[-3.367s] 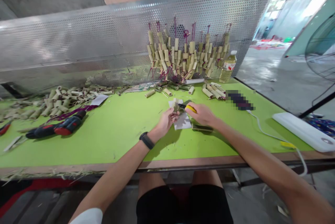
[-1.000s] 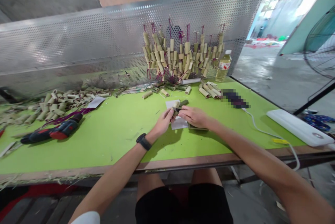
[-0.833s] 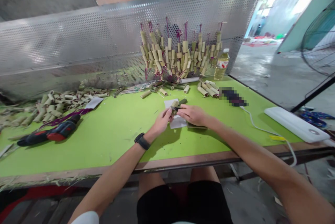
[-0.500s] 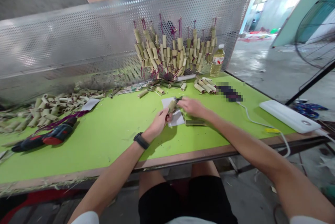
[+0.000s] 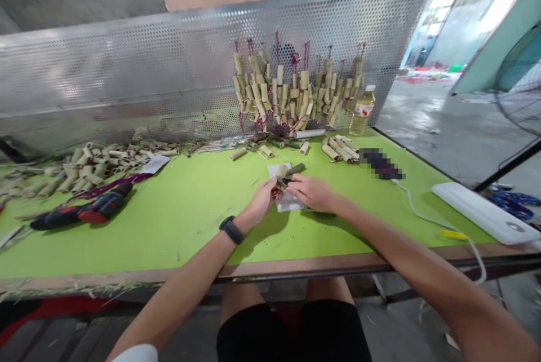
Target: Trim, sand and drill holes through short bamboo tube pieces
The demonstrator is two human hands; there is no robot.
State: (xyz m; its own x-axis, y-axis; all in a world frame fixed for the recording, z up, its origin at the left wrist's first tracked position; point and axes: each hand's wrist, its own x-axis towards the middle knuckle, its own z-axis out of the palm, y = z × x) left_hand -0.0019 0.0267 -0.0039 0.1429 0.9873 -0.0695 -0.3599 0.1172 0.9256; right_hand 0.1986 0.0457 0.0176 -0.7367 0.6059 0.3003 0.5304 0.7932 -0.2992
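Note:
Over the middle of the green tabletop, my left hand [image 5: 265, 197] grips a short bamboo tube [image 5: 282, 171] between thumb and fingers. My right hand [image 5: 311, 191] is close beside it, fingers pinched around a small dark object [image 5: 287, 181] that touches or nearly touches the tube; its kind cannot be made out. A darker green bamboo piece [image 5: 296, 169] shows just beyond the right fingers. White paper [image 5: 291, 202] lies under both hands, partly covered by them.
Bamboo tubes strung on purple cords [image 5: 291, 91] hang on the perforated metal panel [image 5: 181, 69]. A pile of cut tubes [image 5: 84, 167] and a power drill [image 5: 95, 207] lie left. To the right are an oil bottle [image 5: 362, 114], a pixelated dark object [image 5: 382, 164] and a white power bank [image 5: 482, 212].
My right hand has come down and closer to my left hand, its fingers now at the tube's near end. The camera view has shifted slightly.

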